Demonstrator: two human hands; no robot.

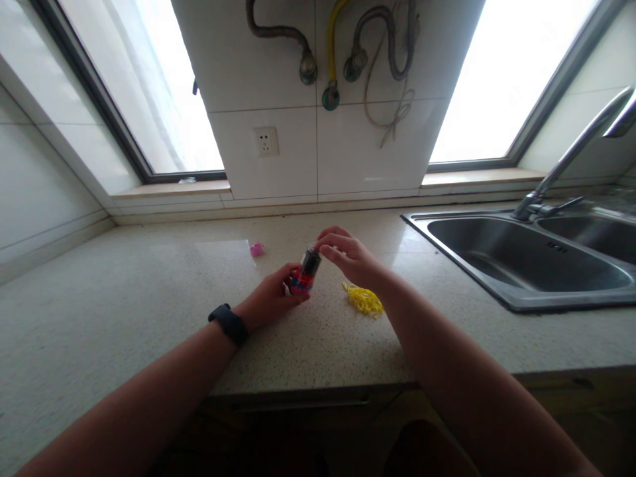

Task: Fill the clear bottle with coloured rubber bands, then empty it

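Note:
My left hand [273,298], with a dark watch on its wrist, is closed around a small clear container [307,268]. The container leans with its top to the right and shows black, red, blue and pink contents in layers. My right hand [348,255] reaches in from the right, its fingertips bent together at the container's top end. Whatever those fingertips pinch is too small to make out. On the counter beneath my right wrist lies a loose heap of thin yellow bands [365,300], partly hidden by the forearm. A small pink piece [257,250] rests behind my left hand.
The speckled counter [149,311] runs up to a tiled wall with a socket [267,141] and hoses above. At the right is a steel sink [517,258] with a tall faucet [571,156]. Windows stand on both sides.

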